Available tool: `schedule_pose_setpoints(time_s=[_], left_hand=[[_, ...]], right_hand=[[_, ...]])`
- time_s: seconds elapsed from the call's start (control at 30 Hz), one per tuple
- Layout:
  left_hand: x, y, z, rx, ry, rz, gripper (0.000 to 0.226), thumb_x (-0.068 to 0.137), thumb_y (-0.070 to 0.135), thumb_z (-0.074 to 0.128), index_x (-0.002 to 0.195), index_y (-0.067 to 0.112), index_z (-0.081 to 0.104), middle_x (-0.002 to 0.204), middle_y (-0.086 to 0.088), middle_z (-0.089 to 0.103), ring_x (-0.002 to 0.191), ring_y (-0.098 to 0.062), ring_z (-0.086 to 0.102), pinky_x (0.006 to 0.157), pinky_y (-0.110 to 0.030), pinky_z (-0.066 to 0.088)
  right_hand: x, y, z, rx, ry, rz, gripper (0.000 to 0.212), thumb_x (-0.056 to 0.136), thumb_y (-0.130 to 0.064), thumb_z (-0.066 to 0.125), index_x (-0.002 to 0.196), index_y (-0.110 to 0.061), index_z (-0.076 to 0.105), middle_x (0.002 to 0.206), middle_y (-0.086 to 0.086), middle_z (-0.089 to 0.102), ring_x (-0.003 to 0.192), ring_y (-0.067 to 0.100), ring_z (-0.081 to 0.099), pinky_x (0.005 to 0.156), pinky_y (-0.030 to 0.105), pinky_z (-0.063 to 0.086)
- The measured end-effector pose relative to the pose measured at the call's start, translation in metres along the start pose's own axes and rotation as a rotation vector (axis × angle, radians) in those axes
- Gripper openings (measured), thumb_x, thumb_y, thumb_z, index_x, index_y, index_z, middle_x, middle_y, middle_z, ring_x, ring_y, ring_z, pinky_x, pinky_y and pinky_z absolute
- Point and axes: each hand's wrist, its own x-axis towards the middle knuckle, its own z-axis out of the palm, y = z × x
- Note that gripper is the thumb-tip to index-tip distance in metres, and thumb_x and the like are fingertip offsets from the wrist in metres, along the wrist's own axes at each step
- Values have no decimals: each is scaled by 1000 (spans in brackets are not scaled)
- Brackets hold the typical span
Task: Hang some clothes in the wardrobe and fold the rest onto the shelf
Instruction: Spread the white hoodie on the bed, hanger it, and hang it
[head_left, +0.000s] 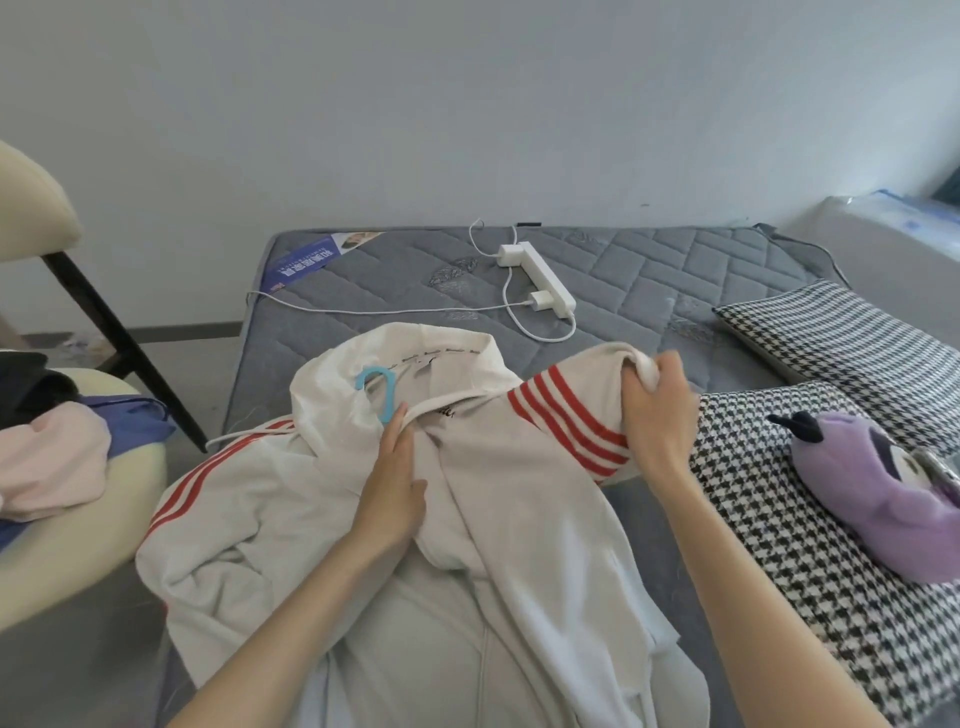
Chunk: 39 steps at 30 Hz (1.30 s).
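While on hoodie (519, 499), left hand (394, 483) flat

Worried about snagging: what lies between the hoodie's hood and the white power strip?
Head view: only white charger cables cross the grey mattress between hoodie and power strip.

White hooded sweatshirt (519, 493) has triple red sleeve stripes. Light-blue plastic hanger hook (387, 408). Grey diamond-quilted mattress (649, 270). B&w houndstooth cushions (831, 332). Purple plush toy (872, 499). White oblong power strip (540, 280). Pale-pink crumpled garment (47, 462).
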Motion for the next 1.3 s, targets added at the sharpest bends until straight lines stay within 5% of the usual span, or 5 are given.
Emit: schedule_pose_setpoints(time_s=[0.17, 0.33, 0.63, 0.87, 1.3], left_hand=[[12, 23, 2, 22, -47, 10, 74, 83, -6, 52, 148, 10, 22, 160, 7, -4, 139, 0, 12, 95, -6, 15], [4, 18, 14, 41, -213, -90, 70, 89, 1, 50, 151, 11, 19, 159, 2, -12, 147, -12, 7, 103, -13, 18], [-16, -2, 20, 25, -328, -213, 80, 82, 14, 58, 151, 20, 18, 141, -10, 39, 133, -25, 36, 100, -24, 31], [-23, -11, 18, 1, -256, -179, 86, 85, 1, 56, 152, 24, 8, 154, -1, 22, 141, -17, 26, 98, -11, 19], [13, 6, 23, -47, -162, -10, 74, 93, 8, 50, 152, 30, 10, 158, 11, 5, 144, -6, 11, 106, -8, 11]], right_hand=[[11, 7, -19, -616, -47, -162, 16, 91, -31, 51, 90, -15, 48, 80, 8, 61, 73, 31, 57, 61, 33, 35], [-7, 58, -2, -1044, -711, 77, 44, 89, -25, 54, 132, -19, 46, 137, 8, 48, 130, 31, 39, 103, 44, 33], [-16, 43, 73, -351, -713, -71, 21, 93, -11, 42, 102, -12, 61, 114, 9, 62, 107, 31, 54, 74, 31, 30], [-10, 66, 126, -453, -833, 121, 39, 96, -47, 40, 110, -13, 53, 123, 16, 55, 114, 34, 52, 86, 38, 41], [64, 3, 151, -51, -309, 52, 26, 99, -26, 36, 104, -8, 55, 105, 13, 62, 99, 34, 57, 74, 37, 39]])
